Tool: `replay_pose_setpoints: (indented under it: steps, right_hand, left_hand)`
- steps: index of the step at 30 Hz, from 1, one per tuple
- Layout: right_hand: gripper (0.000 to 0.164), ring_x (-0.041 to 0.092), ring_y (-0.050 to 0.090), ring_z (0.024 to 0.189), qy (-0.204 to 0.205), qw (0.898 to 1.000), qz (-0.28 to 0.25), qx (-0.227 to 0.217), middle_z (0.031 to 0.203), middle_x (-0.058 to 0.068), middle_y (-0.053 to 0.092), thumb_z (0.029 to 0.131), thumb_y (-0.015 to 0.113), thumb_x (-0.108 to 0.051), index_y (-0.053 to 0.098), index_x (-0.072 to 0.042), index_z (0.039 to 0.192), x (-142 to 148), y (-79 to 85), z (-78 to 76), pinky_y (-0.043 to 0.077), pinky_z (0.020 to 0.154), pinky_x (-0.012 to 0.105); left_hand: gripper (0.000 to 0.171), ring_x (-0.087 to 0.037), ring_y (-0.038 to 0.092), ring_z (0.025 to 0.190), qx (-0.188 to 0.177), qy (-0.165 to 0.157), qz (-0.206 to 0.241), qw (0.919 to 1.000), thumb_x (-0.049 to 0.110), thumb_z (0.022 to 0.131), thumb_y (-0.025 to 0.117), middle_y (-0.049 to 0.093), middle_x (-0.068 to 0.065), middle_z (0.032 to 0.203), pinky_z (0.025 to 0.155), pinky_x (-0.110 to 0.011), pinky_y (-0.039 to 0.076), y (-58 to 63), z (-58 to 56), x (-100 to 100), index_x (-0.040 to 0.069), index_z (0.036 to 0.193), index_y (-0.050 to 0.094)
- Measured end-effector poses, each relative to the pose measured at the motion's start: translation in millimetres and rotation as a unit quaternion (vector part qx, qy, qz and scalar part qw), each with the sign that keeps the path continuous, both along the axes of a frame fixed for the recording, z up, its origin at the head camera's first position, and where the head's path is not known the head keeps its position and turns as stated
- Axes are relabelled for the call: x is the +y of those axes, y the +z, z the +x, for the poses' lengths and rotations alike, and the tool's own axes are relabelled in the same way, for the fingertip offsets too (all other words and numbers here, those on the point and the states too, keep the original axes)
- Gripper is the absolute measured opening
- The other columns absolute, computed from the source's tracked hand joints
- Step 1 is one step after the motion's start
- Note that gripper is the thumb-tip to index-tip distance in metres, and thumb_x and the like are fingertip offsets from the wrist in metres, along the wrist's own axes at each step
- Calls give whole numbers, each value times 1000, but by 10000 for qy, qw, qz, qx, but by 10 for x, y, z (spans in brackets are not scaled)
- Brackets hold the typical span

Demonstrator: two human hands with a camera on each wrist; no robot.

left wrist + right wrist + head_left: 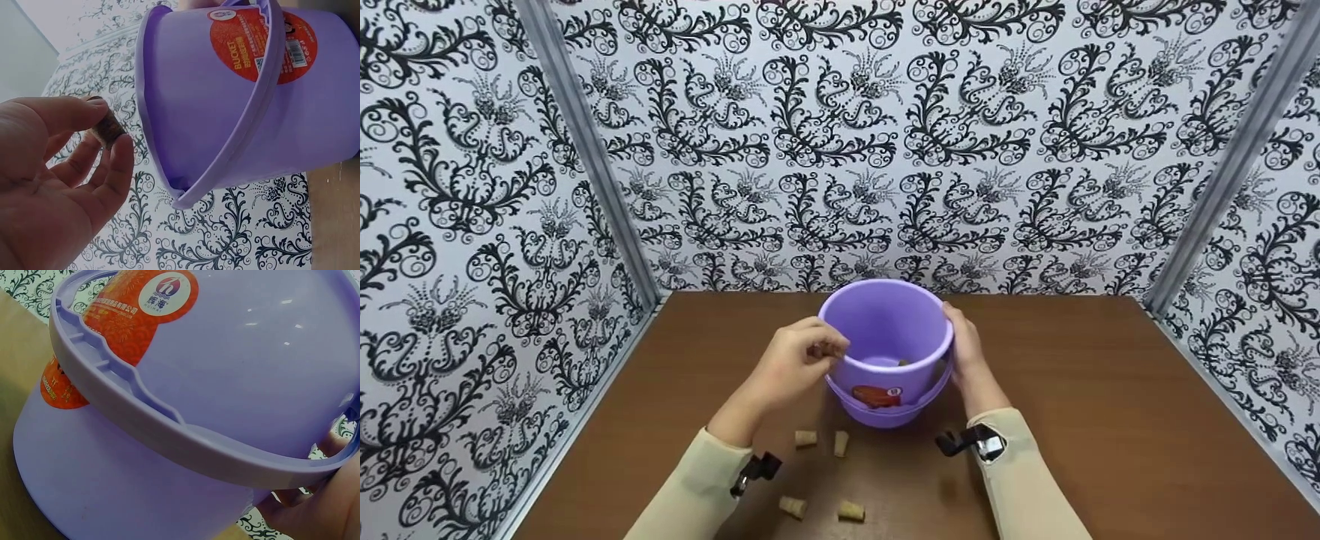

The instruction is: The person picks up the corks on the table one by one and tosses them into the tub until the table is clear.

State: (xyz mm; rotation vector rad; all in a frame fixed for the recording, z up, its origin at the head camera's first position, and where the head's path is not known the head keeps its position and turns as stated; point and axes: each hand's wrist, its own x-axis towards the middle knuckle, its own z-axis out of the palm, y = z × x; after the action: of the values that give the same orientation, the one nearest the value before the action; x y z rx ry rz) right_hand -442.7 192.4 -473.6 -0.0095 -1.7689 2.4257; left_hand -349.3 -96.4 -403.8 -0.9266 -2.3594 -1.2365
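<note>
A purple plastic bucket (919, 381) with a red label stands on the brown table, its handle (197, 455) hanging down at the front. My left hand (795, 360) is at the bucket's left rim. Between its thumb and fingertips it pinches a small brown cork (108, 126), just outside the rim in the left wrist view. My right hand (969, 351) holds the bucket's right side near the rim; part of it is hidden behind the bucket. A bit of a brown piece (903, 363) shows at the bottom inside the bucket.
Several corks lie on the table in front of the bucket, among them a near-left cork (793, 506) and a near-right cork (851, 511). Patterned black-and-white walls (840, 202) enclose the table (1080, 405) at the back and sides.
</note>
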Motion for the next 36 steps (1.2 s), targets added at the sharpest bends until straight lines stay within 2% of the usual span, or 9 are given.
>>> replay_pose_setpoints:
  steps: [10, 16, 23, 30, 36]
  right_hand:
    - [49, 26, 68, 103, 80, 10000, 51, -9, 113, 10, 75, 112, 45, -35, 68, 2, 134, -19, 5, 40, 56, 95, 38]
    - [50, 26, 68, 102, 152, 9999, 15, -28, 112, 11, 75, 112, 45, -34, 67, 4, 135, -24, -6, 28, 56, 94, 37]
    - [48, 25, 68, 100, 70, 10000, 52, 5, 109, 8, 75, 112, 45, -34, 69, 3, 132, -21, -13, 18, 56, 92, 36]
    - [39, 21, 68, 93, 18, 9999, -162, -28, 99, 3, 74, 110, 47, -30, 74, -4, 120, -17, -33, 10, 57, 86, 32]
    - [41, 20, 68, 96, 9, 9999, -127, -72, 103, 3, 74, 111, 48, -31, 72, -1, 126, 31, -4, -8, 57, 90, 33]
  left_hand:
    - [32, -17, 70, 93, 232, 102, -43, 9997, -14, 87, 65, 73, -5, 105, 78, -25, 63, 88, -14, 68, 6, 109, 79]
    - [32, -17, 70, 93, 226, 69, -148, 9996, -13, 88, 67, 73, -6, 104, 80, -25, 64, 99, -26, 100, 6, 111, 79]
    - [31, -18, 72, 99, -102, 6, -342, 9994, -11, 89, 69, 74, -6, 107, 87, -23, 63, 159, -65, 121, 6, 112, 78]
    - [27, -17, 71, 97, -332, 52, -601, 9976, -10, 89, 70, 73, -7, 108, 86, -23, 63, 255, -151, 172, 7, 109, 77]
    - [28, -17, 71, 102, -498, -22, -981, 9939, -10, 90, 71, 74, -6, 109, 91, -23, 62, 330, -263, 313, 7, 111, 76]
